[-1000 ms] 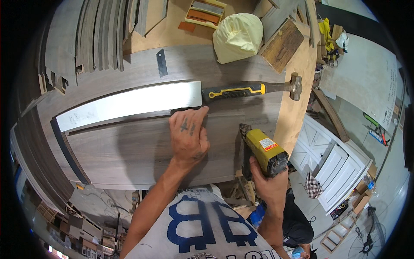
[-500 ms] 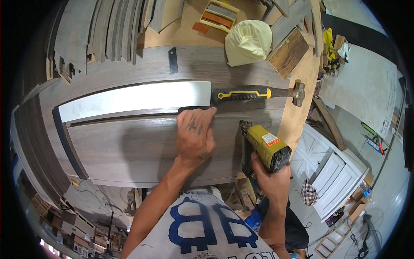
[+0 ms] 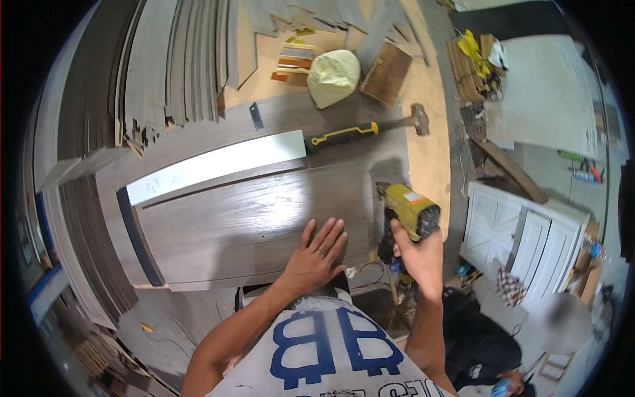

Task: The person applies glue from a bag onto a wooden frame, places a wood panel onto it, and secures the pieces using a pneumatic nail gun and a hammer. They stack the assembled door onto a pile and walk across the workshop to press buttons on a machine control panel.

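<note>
My left hand [image 3: 319, 259] lies flat near the front edge of a grey-brown wood panel [image 3: 264, 228], fingers spread and holding nothing. My right hand [image 3: 419, 255] is wrapped round the handle of a yellow and black nail gun [image 3: 411, 206] at the panel's right end; whether its nose touches the wood I cannot tell. Across the panel lies a long shiny white strip [image 3: 218, 165]. A hammer [image 3: 344, 135] with a black and yellow grip sits at that strip's right end. Along the panel's left end runs a dark strip [image 3: 140, 238].
Grey boards [image 3: 192, 66] stand in rows at the far left. Beyond the hammer are a pale yellow bag [image 3: 334, 78], a brown wood block [image 3: 387, 74] and a small dark metal plate [image 3: 256, 116]. White panelled doors [image 3: 522, 238] lie to the right. Another person [image 3: 479, 337] is low at the right.
My left hand has left the white strip's near edge and come back toward me, its fingers now spread on the panel. The nail gun remains in my right hand. The view has shifted.
</note>
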Motion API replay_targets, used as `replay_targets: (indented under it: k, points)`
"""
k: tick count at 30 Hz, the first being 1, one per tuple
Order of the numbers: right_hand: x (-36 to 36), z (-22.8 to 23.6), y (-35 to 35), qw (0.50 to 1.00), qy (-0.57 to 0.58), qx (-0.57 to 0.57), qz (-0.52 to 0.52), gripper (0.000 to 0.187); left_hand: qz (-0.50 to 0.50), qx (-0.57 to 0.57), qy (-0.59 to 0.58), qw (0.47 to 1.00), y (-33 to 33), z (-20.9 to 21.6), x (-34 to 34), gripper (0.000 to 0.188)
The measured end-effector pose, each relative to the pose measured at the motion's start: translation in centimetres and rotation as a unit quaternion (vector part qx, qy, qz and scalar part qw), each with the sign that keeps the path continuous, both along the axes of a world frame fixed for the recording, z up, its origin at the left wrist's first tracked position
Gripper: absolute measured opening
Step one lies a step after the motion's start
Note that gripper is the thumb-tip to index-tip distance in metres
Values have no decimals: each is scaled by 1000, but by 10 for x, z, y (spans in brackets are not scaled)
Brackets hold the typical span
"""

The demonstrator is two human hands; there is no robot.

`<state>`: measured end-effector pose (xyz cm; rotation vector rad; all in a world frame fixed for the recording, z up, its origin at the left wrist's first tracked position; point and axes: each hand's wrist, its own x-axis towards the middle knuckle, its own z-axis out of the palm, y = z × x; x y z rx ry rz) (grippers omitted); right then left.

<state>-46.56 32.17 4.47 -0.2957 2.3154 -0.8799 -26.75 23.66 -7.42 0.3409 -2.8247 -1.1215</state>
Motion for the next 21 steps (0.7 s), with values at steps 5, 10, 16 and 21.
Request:
replay_targets:
  k: [5, 10, 16, 21]
  points:
    - [54, 24, 74, 989, -21, 21, -143, 19, -121, -29, -15, 992, -5, -2, 16, 82]
    - [121, 14, 132, 980, 2, 37, -193, 25, -162, -82, 9, 983, 0, -12, 18, 82]
    - [152, -10, 137, 969, -67, -30, -236, 24, -158, -65, 2, 985, -1, -14, 18, 82]
    - [151, -8, 130, 959, -110, -47, -256, 18, -141, -81, 23, 986, -2, -13, 19, 86]
